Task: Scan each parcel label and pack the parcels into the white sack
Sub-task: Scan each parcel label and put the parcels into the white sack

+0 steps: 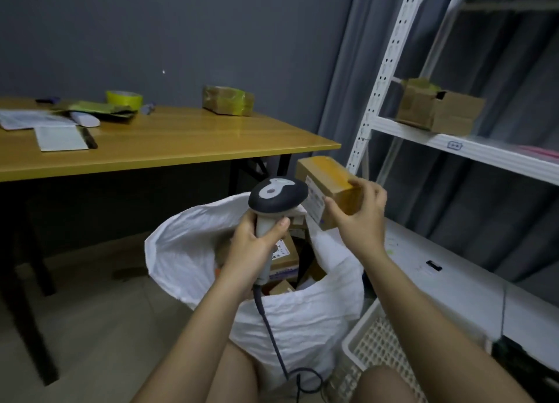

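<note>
While your left hand [257, 234] curls around the pale handle of a barcode scanner [276, 201], your right hand [358, 213] pinches a small cardboard parcel [329, 184], thumb on the near face and fingers over its top right edge. The scanner's dark rounded head sits just beside the parcel's white label [314, 201], which faces left toward it. Whether the two touch is not clear. A dark cable [272, 333] runs down from the handle and loops near your knees.

Both hands are held over the open mouth of the white sack [302, 315], which stands on the floor between your legs. Inside it lie several cardboard parcels [284, 257], some with labels showing, packed loosely.

At your lower right, touching the sack's side, is a white perforated plastic basket [378, 342]. Beyond it rises a white metal shelving unit [453, 144]; a taped cardboard box [438, 109] sits on its shelf.

To your left stands a yellow wooden table [181, 148]. On it are another taped parcel [228, 100] near the far right corner, a roll of yellow-green tape [124, 98], papers [60, 138] and a dark pen [89, 138].
</note>
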